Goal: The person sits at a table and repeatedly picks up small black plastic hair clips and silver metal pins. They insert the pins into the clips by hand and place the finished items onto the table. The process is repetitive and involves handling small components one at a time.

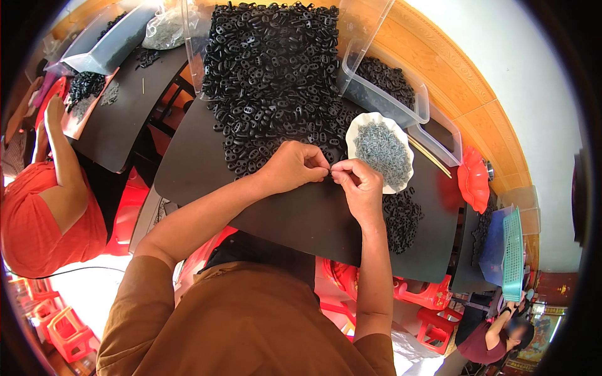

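My left hand (291, 168) and my right hand (360, 185) meet over the near side of the dark table (282, 219). Thumb and fingers of each are pinched together, tip to tip, around something small and dark, too tiny to name. Just beyond them spreads a large heap of black plastic pieces (269, 69), oval with holes. Beside my right hand stands a white scalloped bowl (352, 134) full of small grey-blue parts (381, 153). A smaller pile of black pieces (401, 219) lies to the right of my right wrist.
Clear plastic bins (382, 100) stand behind the bowl, near wooden chopsticks (433, 153) and a red scalloped dish (473, 178). Someone in red (56, 213) works at another table on the left. A second person (492, 338) is at lower right. Red stools (436, 329) stand below the table.
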The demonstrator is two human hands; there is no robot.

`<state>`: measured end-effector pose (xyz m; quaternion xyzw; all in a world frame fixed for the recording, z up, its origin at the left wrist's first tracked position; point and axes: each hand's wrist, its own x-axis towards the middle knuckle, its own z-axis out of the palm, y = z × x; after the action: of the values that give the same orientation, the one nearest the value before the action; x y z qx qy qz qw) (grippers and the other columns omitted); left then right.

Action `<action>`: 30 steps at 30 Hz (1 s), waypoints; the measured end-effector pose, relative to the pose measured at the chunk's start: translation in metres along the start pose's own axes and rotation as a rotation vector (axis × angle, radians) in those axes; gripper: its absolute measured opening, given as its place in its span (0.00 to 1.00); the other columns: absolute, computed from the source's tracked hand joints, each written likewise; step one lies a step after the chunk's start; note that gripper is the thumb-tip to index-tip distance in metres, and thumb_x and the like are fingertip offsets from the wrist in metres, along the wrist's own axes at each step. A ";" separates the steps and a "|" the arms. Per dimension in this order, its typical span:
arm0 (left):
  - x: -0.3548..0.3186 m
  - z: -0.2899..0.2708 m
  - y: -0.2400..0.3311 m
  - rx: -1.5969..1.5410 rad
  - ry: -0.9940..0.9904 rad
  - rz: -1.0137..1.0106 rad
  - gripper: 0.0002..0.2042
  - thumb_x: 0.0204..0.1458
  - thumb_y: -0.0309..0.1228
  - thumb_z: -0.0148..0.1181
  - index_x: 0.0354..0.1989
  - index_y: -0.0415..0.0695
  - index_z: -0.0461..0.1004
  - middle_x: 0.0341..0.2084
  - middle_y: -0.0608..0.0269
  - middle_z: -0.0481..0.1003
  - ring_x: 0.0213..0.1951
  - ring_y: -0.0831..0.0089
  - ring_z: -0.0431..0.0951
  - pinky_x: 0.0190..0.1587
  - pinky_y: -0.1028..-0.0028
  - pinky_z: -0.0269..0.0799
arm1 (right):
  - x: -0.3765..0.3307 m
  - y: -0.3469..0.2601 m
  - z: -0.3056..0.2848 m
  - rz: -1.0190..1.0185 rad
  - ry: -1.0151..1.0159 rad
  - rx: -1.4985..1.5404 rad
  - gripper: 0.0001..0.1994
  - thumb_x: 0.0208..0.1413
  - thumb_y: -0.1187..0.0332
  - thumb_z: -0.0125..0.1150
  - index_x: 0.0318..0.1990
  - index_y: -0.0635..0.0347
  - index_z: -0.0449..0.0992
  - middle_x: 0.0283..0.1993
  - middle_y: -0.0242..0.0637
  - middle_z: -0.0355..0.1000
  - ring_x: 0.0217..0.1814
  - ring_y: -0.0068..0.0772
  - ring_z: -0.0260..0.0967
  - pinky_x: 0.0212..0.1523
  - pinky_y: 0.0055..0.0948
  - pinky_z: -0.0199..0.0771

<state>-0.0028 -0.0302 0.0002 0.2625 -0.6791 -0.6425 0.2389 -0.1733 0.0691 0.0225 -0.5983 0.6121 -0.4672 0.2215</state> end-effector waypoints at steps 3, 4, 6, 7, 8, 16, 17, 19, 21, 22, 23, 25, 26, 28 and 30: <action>0.000 0.000 0.001 0.035 0.005 0.005 0.05 0.52 0.23 0.64 0.34 0.35 0.81 0.27 0.61 0.82 0.31 0.79 0.82 0.36 0.78 0.78 | 0.000 -0.002 0.001 -0.005 0.005 -0.014 0.04 0.52 0.83 0.65 0.34 0.66 0.79 0.30 0.36 0.78 0.30 0.25 0.75 0.32 0.24 0.73; 0.000 0.000 0.002 0.051 0.008 0.006 0.05 0.52 0.23 0.64 0.34 0.35 0.81 0.27 0.61 0.82 0.31 0.79 0.82 0.36 0.78 0.78 | 0.000 -0.002 0.000 -0.002 0.005 -0.021 0.04 0.52 0.83 0.65 0.34 0.66 0.79 0.30 0.36 0.78 0.30 0.25 0.75 0.32 0.24 0.73; -0.001 0.000 0.004 0.071 0.013 0.017 0.05 0.51 0.23 0.64 0.34 0.35 0.81 0.27 0.60 0.82 0.31 0.79 0.82 0.36 0.78 0.78 | 0.000 -0.002 0.000 -0.016 0.007 -0.046 0.04 0.52 0.83 0.66 0.34 0.66 0.79 0.30 0.37 0.77 0.30 0.26 0.76 0.32 0.25 0.73; -0.001 0.000 0.005 0.082 0.015 0.022 0.05 0.51 0.23 0.64 0.34 0.35 0.81 0.26 0.60 0.82 0.31 0.78 0.82 0.36 0.78 0.78 | 0.001 -0.001 0.000 -0.032 0.009 -0.064 0.04 0.51 0.83 0.66 0.34 0.65 0.79 0.30 0.37 0.77 0.30 0.27 0.76 0.32 0.25 0.73; -0.001 0.001 0.005 0.085 0.018 0.023 0.05 0.51 0.23 0.64 0.34 0.35 0.81 0.26 0.60 0.82 0.31 0.79 0.82 0.36 0.78 0.78 | 0.001 -0.001 0.000 -0.048 0.010 -0.081 0.04 0.51 0.82 0.66 0.34 0.65 0.79 0.30 0.37 0.77 0.30 0.28 0.75 0.32 0.26 0.73; -0.001 0.003 0.000 0.106 0.061 0.065 0.04 0.50 0.23 0.65 0.32 0.36 0.81 0.26 0.62 0.82 0.29 0.80 0.80 0.34 0.78 0.77 | 0.004 -0.005 0.001 -0.207 -0.018 -0.174 0.05 0.51 0.82 0.64 0.33 0.64 0.75 0.32 0.40 0.75 0.33 0.39 0.74 0.33 0.31 0.72; -0.001 0.002 0.000 0.109 0.061 0.061 0.04 0.49 0.23 0.65 0.32 0.36 0.81 0.26 0.62 0.82 0.29 0.80 0.80 0.34 0.77 0.77 | 0.004 -0.006 0.001 -0.203 -0.022 -0.183 0.06 0.51 0.82 0.64 0.33 0.64 0.74 0.33 0.40 0.74 0.33 0.39 0.74 0.34 0.31 0.72; -0.002 0.002 0.004 0.119 0.058 0.054 0.04 0.49 0.23 0.66 0.32 0.36 0.81 0.26 0.62 0.82 0.29 0.80 0.80 0.34 0.77 0.77 | 0.004 -0.007 0.002 -0.207 -0.022 -0.187 0.06 0.51 0.82 0.64 0.33 0.64 0.74 0.32 0.40 0.74 0.33 0.39 0.74 0.34 0.32 0.72; -0.001 0.003 0.000 0.140 0.064 0.091 0.04 0.49 0.23 0.66 0.32 0.37 0.81 0.26 0.62 0.82 0.29 0.80 0.80 0.34 0.77 0.77 | 0.004 -0.007 0.003 -0.204 -0.025 -0.188 0.06 0.51 0.82 0.64 0.33 0.64 0.73 0.32 0.39 0.74 0.33 0.39 0.73 0.34 0.32 0.71; -0.001 0.003 -0.001 0.150 0.068 0.109 0.04 0.49 0.23 0.66 0.32 0.37 0.81 0.25 0.62 0.82 0.29 0.80 0.80 0.34 0.77 0.77 | 0.004 -0.006 0.003 -0.198 -0.028 -0.186 0.06 0.51 0.82 0.64 0.33 0.64 0.73 0.32 0.39 0.74 0.32 0.39 0.73 0.33 0.33 0.71; -0.001 0.003 -0.003 0.152 0.070 0.112 0.04 0.49 0.23 0.66 0.32 0.37 0.81 0.26 0.62 0.82 0.29 0.80 0.80 0.34 0.77 0.77 | 0.003 -0.006 0.004 -0.192 -0.031 -0.185 0.06 0.51 0.82 0.64 0.33 0.64 0.73 0.32 0.39 0.73 0.32 0.39 0.73 0.33 0.33 0.71; -0.001 0.003 -0.001 0.154 0.072 0.118 0.04 0.49 0.23 0.65 0.32 0.37 0.81 0.26 0.62 0.82 0.29 0.80 0.80 0.34 0.76 0.77 | 0.002 -0.005 0.004 -0.175 -0.025 -0.196 0.06 0.51 0.82 0.64 0.34 0.63 0.73 0.31 0.38 0.73 0.32 0.39 0.72 0.33 0.33 0.70; -0.001 0.003 -0.001 0.151 0.069 0.114 0.04 0.49 0.23 0.65 0.32 0.37 0.81 0.25 0.62 0.82 0.29 0.80 0.80 0.34 0.76 0.77 | 0.002 -0.005 0.003 -0.167 -0.022 -0.202 0.06 0.51 0.82 0.64 0.34 0.63 0.73 0.31 0.38 0.72 0.31 0.39 0.72 0.32 0.33 0.70; -0.001 0.003 -0.002 0.144 0.063 0.104 0.04 0.49 0.23 0.65 0.32 0.36 0.81 0.25 0.62 0.82 0.29 0.80 0.80 0.34 0.77 0.77 | 0.003 -0.004 0.004 -0.204 -0.021 -0.196 0.06 0.51 0.82 0.64 0.33 0.63 0.73 0.30 0.38 0.72 0.31 0.40 0.71 0.32 0.34 0.70; -0.002 0.003 0.001 0.138 0.059 0.078 0.04 0.49 0.23 0.65 0.32 0.36 0.81 0.25 0.62 0.82 0.29 0.80 0.80 0.34 0.77 0.77 | 0.003 -0.004 0.004 -0.234 -0.026 -0.199 0.06 0.51 0.82 0.64 0.33 0.62 0.74 0.30 0.38 0.71 0.31 0.40 0.70 0.32 0.34 0.69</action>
<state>-0.0030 -0.0264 0.0006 0.2705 -0.7243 -0.5762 0.2651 -0.1682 0.0657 0.0246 -0.6906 0.5785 -0.4191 0.1130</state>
